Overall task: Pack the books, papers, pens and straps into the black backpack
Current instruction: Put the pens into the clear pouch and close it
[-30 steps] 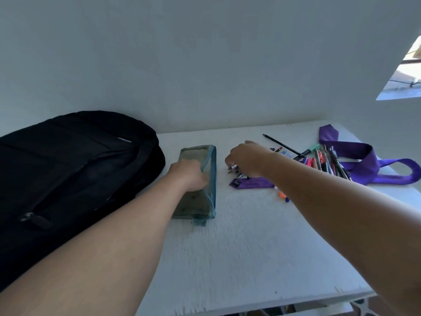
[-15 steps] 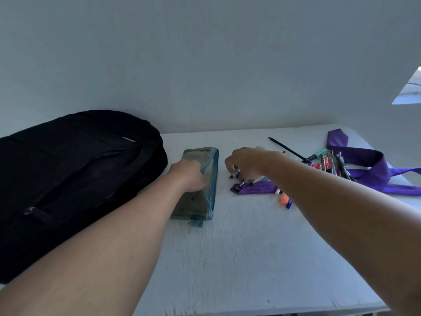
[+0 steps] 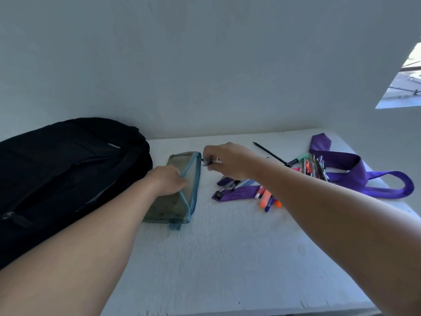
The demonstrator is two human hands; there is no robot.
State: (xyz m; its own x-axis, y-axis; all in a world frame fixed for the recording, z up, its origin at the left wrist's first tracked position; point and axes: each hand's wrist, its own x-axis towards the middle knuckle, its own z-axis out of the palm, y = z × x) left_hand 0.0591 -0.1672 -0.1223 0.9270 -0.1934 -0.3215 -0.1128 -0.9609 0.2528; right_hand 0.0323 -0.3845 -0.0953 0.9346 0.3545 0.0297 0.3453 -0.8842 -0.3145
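- Left hand (image 3: 168, 181) gripping the pouch (image 3: 180, 190) by its blue zip edge, just beside the black backpack (image 3: 68, 169) on the desk (image 3: 227, 258).
- Right hand (image 3: 227, 161) pinching a few pens (image 3: 210, 161) right at the pouch's far end.
- Loose pens (image 3: 312, 167) and purple straps (image 3: 355, 174) lying well right; no books or papers in view.
- Likely risk: pen tips catching the zip edge and spilling, should the mouth sag shut.
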